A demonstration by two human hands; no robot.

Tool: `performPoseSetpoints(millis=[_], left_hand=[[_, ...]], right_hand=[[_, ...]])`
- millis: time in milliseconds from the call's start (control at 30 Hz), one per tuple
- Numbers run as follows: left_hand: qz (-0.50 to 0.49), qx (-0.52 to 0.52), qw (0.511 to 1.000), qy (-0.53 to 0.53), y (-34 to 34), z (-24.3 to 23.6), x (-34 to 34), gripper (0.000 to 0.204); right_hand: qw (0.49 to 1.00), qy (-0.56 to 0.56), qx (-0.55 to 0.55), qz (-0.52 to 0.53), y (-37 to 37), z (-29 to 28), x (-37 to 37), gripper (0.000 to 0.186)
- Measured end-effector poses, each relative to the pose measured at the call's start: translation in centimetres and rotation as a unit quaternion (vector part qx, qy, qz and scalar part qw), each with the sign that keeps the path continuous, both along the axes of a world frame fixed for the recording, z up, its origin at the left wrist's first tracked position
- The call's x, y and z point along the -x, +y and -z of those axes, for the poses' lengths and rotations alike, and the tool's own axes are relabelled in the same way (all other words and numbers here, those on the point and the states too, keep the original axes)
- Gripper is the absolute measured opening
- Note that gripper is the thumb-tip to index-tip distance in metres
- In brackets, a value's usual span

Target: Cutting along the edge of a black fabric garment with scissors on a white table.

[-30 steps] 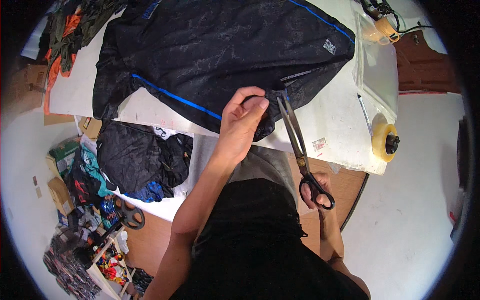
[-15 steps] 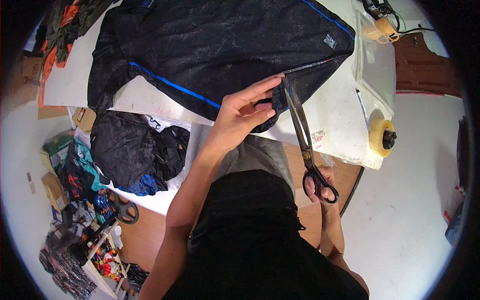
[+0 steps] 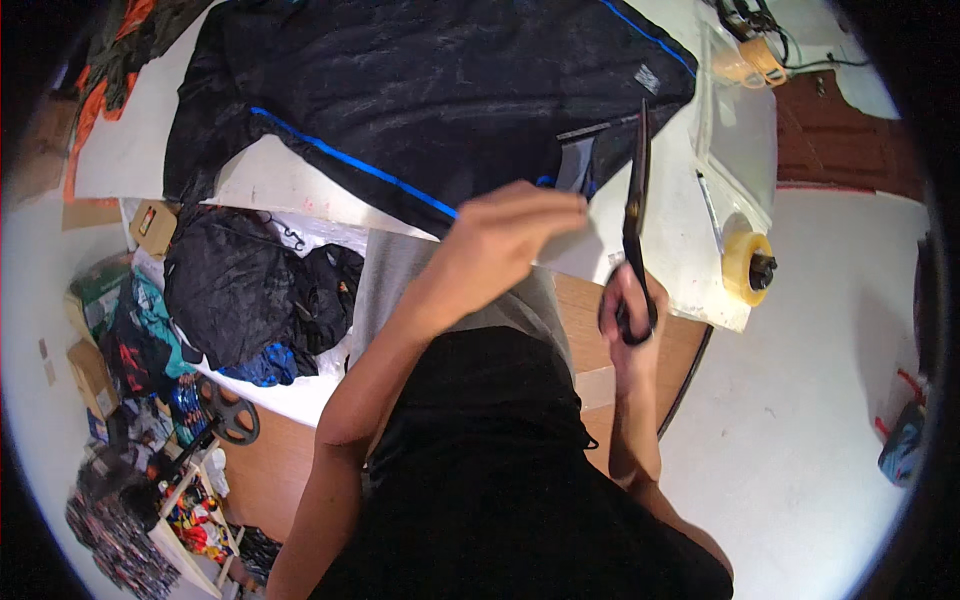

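Note:
A black garment (image 3: 430,100) with blue piping lies spread on the white table (image 3: 290,185). My left hand (image 3: 510,235) rests at the garment's near edge, fingers closed on the fabric beside a small grey flap (image 3: 575,165). My right hand (image 3: 628,310) grips the handles of long black scissors (image 3: 635,190). Their blades point away from me and lie along the garment's right edge, close to the flap.
A roll of tape on a dispenser (image 3: 748,268) and a clear plastic sheet (image 3: 738,130) sit at the table's right end. Dark clothes (image 3: 250,290) are heaped on the floor at left, with boxes and clutter (image 3: 150,470) below. Orange fabric (image 3: 110,60) hangs at the upper left.
The scissors have swung more upright and their blades have come together along the garment's edge. My left hand slid lower along the fabric. The view has shifted.

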State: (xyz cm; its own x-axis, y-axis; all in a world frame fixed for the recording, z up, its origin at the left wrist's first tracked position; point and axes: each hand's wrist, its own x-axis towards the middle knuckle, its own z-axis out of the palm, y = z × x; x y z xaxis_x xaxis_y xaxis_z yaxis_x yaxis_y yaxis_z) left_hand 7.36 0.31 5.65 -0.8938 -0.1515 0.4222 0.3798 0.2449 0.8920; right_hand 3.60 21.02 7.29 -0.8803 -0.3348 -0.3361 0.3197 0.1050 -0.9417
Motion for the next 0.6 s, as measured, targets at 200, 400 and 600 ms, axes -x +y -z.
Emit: performPoseSetpoints(millis=[200, 400, 600], left_hand=[[0.100, 0.220, 0.967, 0.077, 5.2, 0.2, -1.3, 0.028], [-0.039, 0.130, 0.990, 0.039, 4.4, 0.4, -1.2, 0.019], [-0.057, 0.125, 0.981, -0.139, 4.3, 1.4, -0.1, 0.032]], right_hand=[[0.988, -0.077, 0.070, 0.118, -1.6, 1.6, 2.2, 0.025], [0.991, -0.068, 0.083, 0.075, -0.4, 0.7, 2.4, 0.011], [0.988, -0.049, 0.112, 0.093, -0.2, 1.1, 1.8, 0.019]])
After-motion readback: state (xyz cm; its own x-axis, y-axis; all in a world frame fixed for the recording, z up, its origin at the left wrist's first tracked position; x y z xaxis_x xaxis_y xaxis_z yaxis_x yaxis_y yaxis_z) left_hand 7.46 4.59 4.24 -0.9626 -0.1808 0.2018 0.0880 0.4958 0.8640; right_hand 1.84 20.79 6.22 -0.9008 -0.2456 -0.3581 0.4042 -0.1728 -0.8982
